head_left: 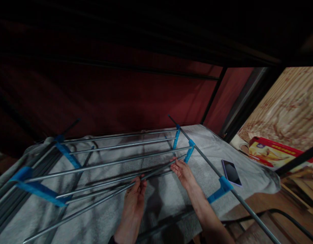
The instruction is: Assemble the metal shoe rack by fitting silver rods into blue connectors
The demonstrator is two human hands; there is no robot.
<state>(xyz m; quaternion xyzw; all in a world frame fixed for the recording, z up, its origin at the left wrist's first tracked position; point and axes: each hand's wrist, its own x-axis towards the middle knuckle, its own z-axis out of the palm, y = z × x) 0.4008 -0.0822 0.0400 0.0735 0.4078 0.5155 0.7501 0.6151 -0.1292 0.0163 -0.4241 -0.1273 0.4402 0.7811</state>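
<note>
A partly assembled rack of grey metal tubes and blue plastic connectors lies before me. My left hand (136,194) is closed round a long loose-ended metal tube (90,207), whose near-left end juts out past the rack. My right hand (182,169) pinches the same tube near its far right end, close to a blue connector (189,152). Other crossbars (116,162) run between the left connector (41,189) and the right side. A lower right connector (221,188) sits on the long side tube (208,161). My fingers partly hide where the tubes cross.
A grey blanket (161,210) lies under the rack. A phone (231,173) rests on it to the right. Several spare tubes (18,196) lie at the left. Dark frame posts (214,96) stand before a red curtain (121,101). Beyond the right edge is a red-and-yellow box (275,152).
</note>
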